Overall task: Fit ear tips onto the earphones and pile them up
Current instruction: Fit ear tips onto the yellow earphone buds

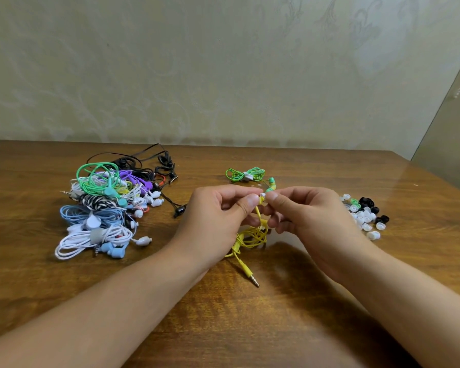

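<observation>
My left hand (218, 211) pinches the earbud of the yellow earphones (250, 239) between thumb and fingers, a little above the table. My right hand (306, 211) pinches a small white ear tip (262, 194) against that earbud; both hands meet at the middle. The yellow cable hangs in a bundle under my hands, and its jack plug (252, 278) lies on the wood. A pile of coiled earphones (104, 205) in green, purple, blue, white and black lies at the left. Loose white, black and green ear tips (365, 215) lie at the right.
A coiled green earphone set (246, 175) lies just behind my hands, one of its earbuds (271, 184) close to my fingertips. The wooden table (223, 328) runs to a wall at the back. Black earphone cables (144, 155) lie behind the left pile.
</observation>
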